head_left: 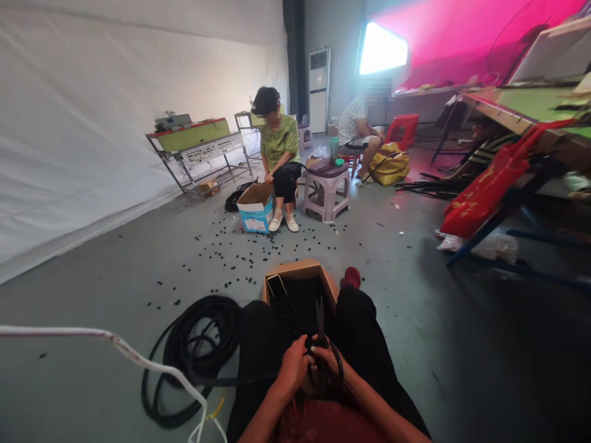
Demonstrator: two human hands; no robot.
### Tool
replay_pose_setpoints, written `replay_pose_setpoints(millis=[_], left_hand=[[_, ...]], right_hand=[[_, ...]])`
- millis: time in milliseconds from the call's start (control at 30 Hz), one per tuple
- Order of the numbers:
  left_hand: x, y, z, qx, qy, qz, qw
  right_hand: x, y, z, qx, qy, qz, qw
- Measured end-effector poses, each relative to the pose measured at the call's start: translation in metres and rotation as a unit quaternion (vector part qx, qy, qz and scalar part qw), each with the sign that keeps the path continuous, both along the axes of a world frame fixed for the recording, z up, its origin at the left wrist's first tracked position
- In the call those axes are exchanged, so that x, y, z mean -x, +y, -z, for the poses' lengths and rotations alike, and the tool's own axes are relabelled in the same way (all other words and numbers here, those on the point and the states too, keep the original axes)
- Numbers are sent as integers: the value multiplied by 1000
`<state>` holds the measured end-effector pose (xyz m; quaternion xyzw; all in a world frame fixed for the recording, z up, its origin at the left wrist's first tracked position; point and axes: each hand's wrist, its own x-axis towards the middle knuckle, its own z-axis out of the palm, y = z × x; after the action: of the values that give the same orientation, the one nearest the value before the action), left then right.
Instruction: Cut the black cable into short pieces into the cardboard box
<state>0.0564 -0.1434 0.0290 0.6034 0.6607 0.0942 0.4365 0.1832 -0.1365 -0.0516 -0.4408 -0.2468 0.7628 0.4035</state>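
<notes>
Head view — both hands (300, 366) closed around shears (319, 320) and black cable (231, 381).

scissors (320, 320) handles hidden by fingers (308, 351), box (290, 269) contents too dark

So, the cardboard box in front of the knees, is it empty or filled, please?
Filled: the open cardboard box shows a dark mass of small black pieces inside.
</notes>
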Motion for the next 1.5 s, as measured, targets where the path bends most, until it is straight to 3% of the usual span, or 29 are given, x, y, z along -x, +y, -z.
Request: replay_pose_setpoints(millis=[100,233,433,567,733,867,1067,1200,1400,1500], left_hand=[[2,-1,0,2,12,7,1000],[3,-6,-2,-5,46,34,998],[0,-12,-10,-14,143,122,982],[9,-15,-4,-9,159,136,978],[20,-15,7,-7,125,108,986],[21,-9,6,-15,92,40,995],[35,20,4,-96,15,-54,994],[40,34,7,-162,-25,-113,980],[32,38,24,-163,-49,-113,979],[30,39,32,-145,-48,-114,982]], right_hand=[[0,7,4,0,-1,14,1000],[-2,13,6,-9,-14,-19,1000],[-5,17,-2,0,-69,-58,996],[5,19,-7,15,-108,-53,993],[18,25,-9,-13,-160,-46,986],[9,22,-3,-40,-146,-28,988],[-14,5,-2,-159,-239,-59,956],[-18,-5,-10,-181,-237,-82,951],[-18,-4,9,-138,-226,-94,960],[-18,-4,20,-145,-254,-119,949]])
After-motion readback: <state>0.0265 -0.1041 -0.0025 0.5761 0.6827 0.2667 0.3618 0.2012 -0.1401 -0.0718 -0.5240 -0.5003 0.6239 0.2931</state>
